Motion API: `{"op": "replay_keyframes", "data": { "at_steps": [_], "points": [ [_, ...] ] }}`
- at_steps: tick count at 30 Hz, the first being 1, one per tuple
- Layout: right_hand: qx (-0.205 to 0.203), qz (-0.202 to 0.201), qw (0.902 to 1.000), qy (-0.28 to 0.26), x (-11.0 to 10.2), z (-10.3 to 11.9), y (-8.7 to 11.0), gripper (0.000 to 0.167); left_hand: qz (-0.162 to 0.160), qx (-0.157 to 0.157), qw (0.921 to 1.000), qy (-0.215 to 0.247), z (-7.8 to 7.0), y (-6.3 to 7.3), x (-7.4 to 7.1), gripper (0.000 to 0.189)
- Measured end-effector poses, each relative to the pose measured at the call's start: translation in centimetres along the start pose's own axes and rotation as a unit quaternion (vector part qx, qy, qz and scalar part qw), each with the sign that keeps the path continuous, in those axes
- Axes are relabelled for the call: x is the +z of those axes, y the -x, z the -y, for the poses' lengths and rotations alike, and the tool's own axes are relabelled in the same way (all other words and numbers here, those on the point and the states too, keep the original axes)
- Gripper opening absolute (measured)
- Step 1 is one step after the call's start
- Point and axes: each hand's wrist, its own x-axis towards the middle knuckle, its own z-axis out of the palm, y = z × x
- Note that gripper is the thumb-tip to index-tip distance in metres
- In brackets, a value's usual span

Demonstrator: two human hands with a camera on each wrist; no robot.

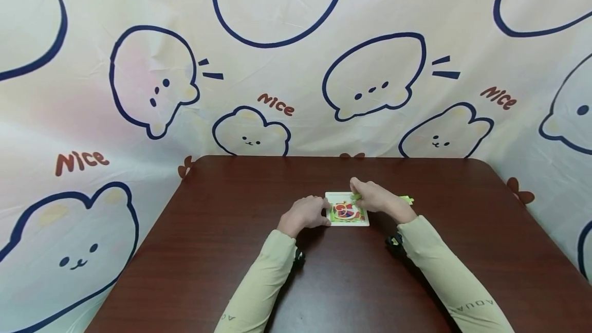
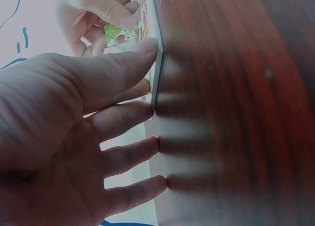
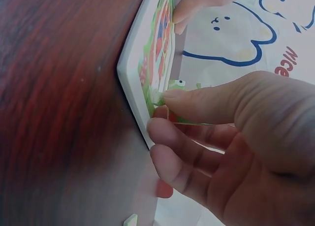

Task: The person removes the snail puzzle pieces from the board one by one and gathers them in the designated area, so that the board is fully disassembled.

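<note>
A white-rimmed puzzle board (image 1: 349, 223) with a red and green picture lies flat on the table. At its left edge, my left hand (image 1: 305, 214) touches the rim with thumb and index finger. The left wrist view shows this hand's other fingers nearly straight, tips on the tabletop. Over the board's far right part, my right hand (image 1: 376, 198) pinches a green puzzle piece (image 2: 118, 35) between thumb and fingers. In the right wrist view, the piece (image 3: 176, 84) is partly hidden by the thumb, close to the board's surface; whether it touches the board I cannot tell.
Bright green pieces (image 1: 408, 200) lie on the dark brown table (image 1: 324, 281) just beyond my right wrist. A red piece (image 3: 165, 189) and a pale green-edged piece (image 3: 130, 220) show past the right fingers. A cartoon-printed cloth (image 1: 296, 76) hangs behind the table.
</note>
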Motion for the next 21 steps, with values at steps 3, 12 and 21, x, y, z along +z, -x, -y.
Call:
{"op": "replay_keyframes", "data": {
  "at_steps": [3, 12, 21],
  "points": [
    [0.004, -0.005, 1.0, 0.007, 0.1, -0.1, 0.0, 0.013, -0.003, 0.002, 1.0, 0.002, 0.0, -0.1, 0.1, 0.04],
    [-0.015, -0.043, 0.9989, 0.008, -0.5, -0.7, 0.5, 0.011, -0.004, -0.004, 1.0, 0.004, 0.2, 0.1, 0.7, 0.039],
    [0.004, -0.046, 0.9974, -0.055, -2.7, -2.0, 2.5, 0.007, -0.016, 0.001, 0.9999, -0.005, 0.2, 0.1, 0.2, 0.041]
  ]
}}
